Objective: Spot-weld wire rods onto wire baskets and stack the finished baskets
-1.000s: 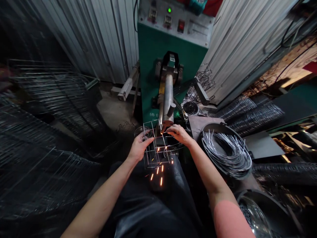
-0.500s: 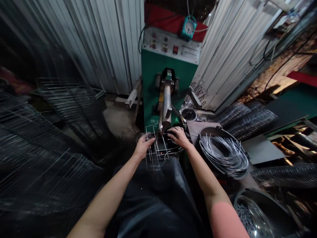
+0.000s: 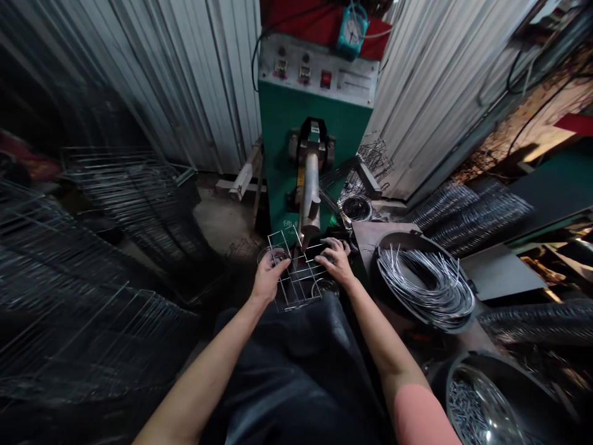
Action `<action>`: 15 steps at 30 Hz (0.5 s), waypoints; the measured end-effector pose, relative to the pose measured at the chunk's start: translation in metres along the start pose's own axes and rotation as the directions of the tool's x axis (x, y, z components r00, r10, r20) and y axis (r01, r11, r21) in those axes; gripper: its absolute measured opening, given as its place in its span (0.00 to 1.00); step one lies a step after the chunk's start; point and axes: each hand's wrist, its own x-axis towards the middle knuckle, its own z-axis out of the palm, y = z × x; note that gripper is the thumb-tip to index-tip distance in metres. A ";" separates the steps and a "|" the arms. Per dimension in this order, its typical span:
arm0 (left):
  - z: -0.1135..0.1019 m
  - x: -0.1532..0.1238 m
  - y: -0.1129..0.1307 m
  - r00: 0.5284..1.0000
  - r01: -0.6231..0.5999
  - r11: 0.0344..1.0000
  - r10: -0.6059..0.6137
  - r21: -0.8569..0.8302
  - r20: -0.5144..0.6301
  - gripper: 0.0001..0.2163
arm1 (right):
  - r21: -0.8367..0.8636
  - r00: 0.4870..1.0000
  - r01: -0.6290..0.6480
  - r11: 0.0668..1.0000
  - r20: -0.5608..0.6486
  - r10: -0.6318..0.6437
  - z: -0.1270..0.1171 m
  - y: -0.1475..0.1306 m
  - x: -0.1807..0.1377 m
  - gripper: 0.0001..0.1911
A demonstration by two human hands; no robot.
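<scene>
A small wire grid frame [image 3: 296, 278] sits under the electrode arm [image 3: 310, 198] of a green spot-welding machine [image 3: 315, 117]. My left hand [image 3: 269, 276] grips the frame's left side, fingers curled round the wires. My right hand [image 3: 336, 259] rests on the frame's right side beside the electrode tip, fingers bent over the wires. A dark apron [image 3: 287, 377] covers my lap below the frame. No sparks show at the weld point.
A round tray of curved wire pieces [image 3: 424, 284] lies to the right, and a bowl of small metal parts [image 3: 482, 408] sits at lower right. Stacks of finished wire racks [image 3: 92, 278] fill the left side. Corrugated metal walls [image 3: 185, 80] stand behind the machine.
Sparks fell from the weld a second ago and have stopped. The frame has shifted slightly under the electrode, with both hands still on it. The camera tilted up.
</scene>
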 end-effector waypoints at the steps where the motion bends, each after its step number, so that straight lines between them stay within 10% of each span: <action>1: 0.000 0.000 0.001 1.000 -0.005 1.000 0.005 -0.005 -0.005 0.18 | 0.012 1.000 0.008 1.000 0.010 -0.008 0.001 0.000 0.001 0.12; 15: -0.003 0.011 0.004 0.999 0.010 0.997 -0.014 -0.081 -0.046 0.19 | 0.019 0.997 -0.005 1.000 0.071 0.004 -0.001 -0.002 0.021 0.13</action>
